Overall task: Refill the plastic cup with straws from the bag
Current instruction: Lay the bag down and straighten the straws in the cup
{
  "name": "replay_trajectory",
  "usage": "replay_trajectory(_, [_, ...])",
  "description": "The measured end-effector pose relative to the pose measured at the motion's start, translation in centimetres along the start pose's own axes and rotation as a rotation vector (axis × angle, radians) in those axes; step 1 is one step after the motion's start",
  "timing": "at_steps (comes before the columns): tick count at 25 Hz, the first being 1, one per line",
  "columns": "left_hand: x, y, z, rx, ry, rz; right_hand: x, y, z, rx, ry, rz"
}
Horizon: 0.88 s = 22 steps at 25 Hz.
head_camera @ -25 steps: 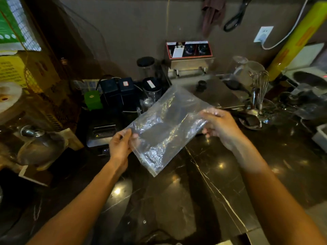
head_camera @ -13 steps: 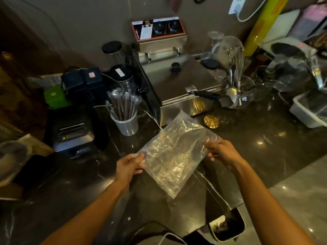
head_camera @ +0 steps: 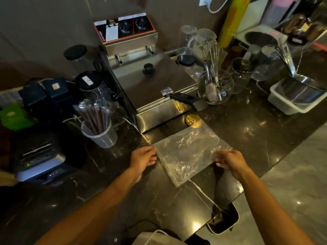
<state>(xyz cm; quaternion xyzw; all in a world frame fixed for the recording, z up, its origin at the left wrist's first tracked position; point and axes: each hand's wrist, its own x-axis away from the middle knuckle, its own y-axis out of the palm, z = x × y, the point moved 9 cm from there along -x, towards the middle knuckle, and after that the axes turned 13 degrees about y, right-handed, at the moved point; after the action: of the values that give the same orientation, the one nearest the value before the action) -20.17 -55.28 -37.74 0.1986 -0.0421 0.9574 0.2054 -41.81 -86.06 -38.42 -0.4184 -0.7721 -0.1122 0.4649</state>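
Dark marble counter fills most of the view; steel fryer at 12 o'clock against the wall, black-knobbed lid on top; receipt printer at 9 o'clock; white bin holding a steel pan at 2 o'clock; glass bowl with whisk just right of the fryer. Clear plastic bag at centre, looks flat and empty, stretched between both hands just above the counter; left hand pinches its 9 o'clock edge, fingers closed on the film; right hand pinches the 3 o'clock corner, same closed pinch. Plastic cup at 10 o'clock from the bag, upright, well apart from it; wrapped dark straws stand in it, fanned; gold disc at 12 o'clock, near the bag.
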Motion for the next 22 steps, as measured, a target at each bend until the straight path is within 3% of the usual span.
replay_trajectory(2, [-0.2,-1.0,0.1,-0.001,0.001,0.032,0.6,0.0,-0.3,0.129,-0.024,0.094])
replay_trajectory(6, [0.1,-4.2,1.0,0.029,0.049,0.114,3.7,-0.4,-2.5,0.493,-0.136,0.521])
replay_trajectory(8, [0.7,-6.8,1.9,0.055,0.088,0.19,5.6,2.3,-4.0,0.598,-0.28,0.577])
replay_trajectory(10, [1.3,-9.2,2.6,0.063,0.125,0.248,6.7,6.3,-5.1,0.675,-0.44,0.506])
replay_trajectory(13, [2.2,-12.7,3.7,0.094,0.177,0.349,9.0,13.9,-6.1,0.662,-0.637,0.196])
replay_trajectory(19, [2.9,-17.3,6.5,0.106,0.244,0.528,14.7,27.8,-5.8,0.681,-0.692,-0.232])
replay_trajectory(22, [2.3,-18.6,7.5,0.127,0.234,0.552,16.5,32.3,-6.2,0.632,-0.657,-0.348])
